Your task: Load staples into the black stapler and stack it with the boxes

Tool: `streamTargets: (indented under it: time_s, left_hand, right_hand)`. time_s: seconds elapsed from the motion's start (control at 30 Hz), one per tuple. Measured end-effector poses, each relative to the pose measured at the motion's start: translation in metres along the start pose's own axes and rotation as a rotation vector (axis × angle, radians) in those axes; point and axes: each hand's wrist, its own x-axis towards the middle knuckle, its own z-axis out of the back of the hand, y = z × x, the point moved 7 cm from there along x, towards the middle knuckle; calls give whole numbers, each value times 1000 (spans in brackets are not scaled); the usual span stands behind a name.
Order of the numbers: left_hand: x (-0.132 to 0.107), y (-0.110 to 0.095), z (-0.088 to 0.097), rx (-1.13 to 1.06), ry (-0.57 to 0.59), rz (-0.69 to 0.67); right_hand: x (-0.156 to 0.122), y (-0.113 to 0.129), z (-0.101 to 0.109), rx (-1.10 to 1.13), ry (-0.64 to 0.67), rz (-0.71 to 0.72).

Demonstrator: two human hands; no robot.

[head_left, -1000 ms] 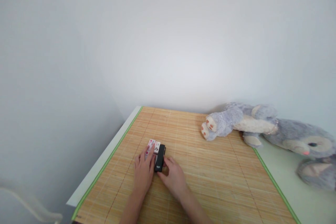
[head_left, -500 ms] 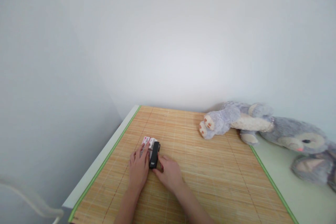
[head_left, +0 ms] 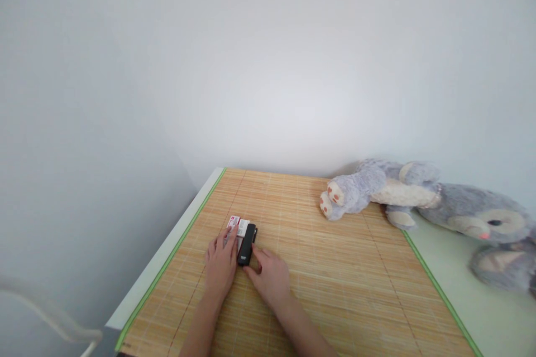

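A black stapler (head_left: 247,245) lies on the bamboo mat (head_left: 318,268), its long side angled away from me. My right hand (head_left: 270,276) has thumb and fingers closed about its near right end. To the left, my left hand (head_left: 221,259) lies with fingers stretched forward over small red-and-white boxes. One white box (head_left: 243,227) shows just beyond the fingertips, against the stapler's left side. A box with red print (head_left: 233,222) sits beside it, partly covered by the fingers. What lies under the left palm is hidden.
A grey plush rabbit (head_left: 402,192) is stretched across the back right corner, against the wall (head_left: 293,67). Green edging (head_left: 180,242) borders the mat on the pale table. A white cable or tube (head_left: 54,318) curves at the lower left.
The stapler and boxes sit slightly higher in view, and the boxes look a little more evenly lined up. Both hands keep nearly the same places. The view has shifted slightly.
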Motion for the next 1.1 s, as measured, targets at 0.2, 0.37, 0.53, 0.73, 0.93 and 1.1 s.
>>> streamTargets:
  time_s: [0.2,0.37,0.53,0.73,0.93,1.1]
  left_hand:
    - [-1,-3,-2,1,-7,3]
    - [-1,-4,-4,-18,-10,1]
    - [-2,-6,-4,-7,-31,1]
    - [-1,-11,-3,-6,-41,4]
    - [0,-11,-2,-57,-21,18]
    - [0,-7,16,-187,-102,84]
  right_hand:
    - [1,-2,-1,-8,-7,-13]
    - [0,-2,1,2,-13,-21]
    - [1,-2,4,20,-21,-26]
    - [0,-2,6,48,-33,-26]
    - [1,-5,1,124,-32,-34]
    - [-16,-29,12,232,-67,-53]
